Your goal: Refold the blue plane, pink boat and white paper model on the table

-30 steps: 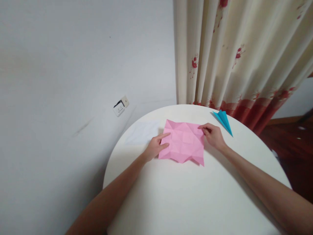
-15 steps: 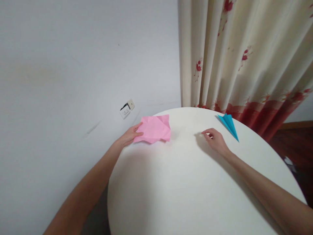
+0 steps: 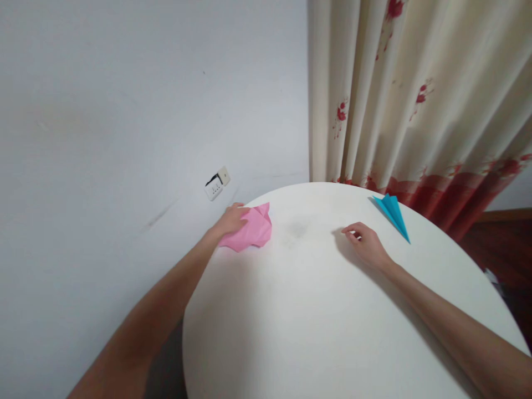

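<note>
A creased pink paper sheet point(image 3: 254, 231) lies bunched at the far left edge of the round white table point(image 3: 316, 310). My left hand point(image 3: 231, 219) rests on its left part and holds it there. My right hand point(image 3: 364, 243) lies on the tabletop right of the middle, fingers loosely curled, with nothing in it. A folded blue paper plane point(image 3: 393, 215) sits on the table just beyond and to the right of my right hand, apart from it.
A white wall with a wall socket point(image 3: 216, 184) stands left of the table. A cream curtain with red flowers point(image 3: 407, 94) hangs behind the table's far edge. Dark wooden floor point(image 3: 502, 249) shows at the right.
My left hand has carried the pink paper from the table's middle to its far left edge, where it now lies bunched up. My right hand let go of the sheet and stayed put.
</note>
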Demonstrator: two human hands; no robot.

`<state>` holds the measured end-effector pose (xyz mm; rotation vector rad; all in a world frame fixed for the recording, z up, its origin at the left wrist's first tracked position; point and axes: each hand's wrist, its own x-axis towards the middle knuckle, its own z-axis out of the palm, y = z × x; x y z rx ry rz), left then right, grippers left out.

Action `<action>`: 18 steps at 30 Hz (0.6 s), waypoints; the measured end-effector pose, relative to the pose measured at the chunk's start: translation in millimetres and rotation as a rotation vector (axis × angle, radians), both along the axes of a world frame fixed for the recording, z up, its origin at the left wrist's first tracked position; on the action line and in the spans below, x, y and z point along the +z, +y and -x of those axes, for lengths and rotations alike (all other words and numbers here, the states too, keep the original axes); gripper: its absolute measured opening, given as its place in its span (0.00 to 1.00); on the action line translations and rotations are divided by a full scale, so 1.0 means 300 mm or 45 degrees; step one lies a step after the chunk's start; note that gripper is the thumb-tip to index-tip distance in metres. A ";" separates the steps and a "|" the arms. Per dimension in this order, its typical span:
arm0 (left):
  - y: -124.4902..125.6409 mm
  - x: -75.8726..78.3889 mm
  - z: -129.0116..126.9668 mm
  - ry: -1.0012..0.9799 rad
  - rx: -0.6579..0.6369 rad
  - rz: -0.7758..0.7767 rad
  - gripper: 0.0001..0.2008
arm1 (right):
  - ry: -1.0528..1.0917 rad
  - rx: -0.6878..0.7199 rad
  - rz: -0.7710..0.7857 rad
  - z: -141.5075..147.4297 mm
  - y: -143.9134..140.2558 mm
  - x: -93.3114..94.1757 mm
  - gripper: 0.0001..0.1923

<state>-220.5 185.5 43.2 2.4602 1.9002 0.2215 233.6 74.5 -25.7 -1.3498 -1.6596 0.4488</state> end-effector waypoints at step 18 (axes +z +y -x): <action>-0.038 -0.185 -0.229 -0.111 0.265 0.086 0.37 | -0.159 -0.148 -0.097 -0.065 0.025 0.018 0.13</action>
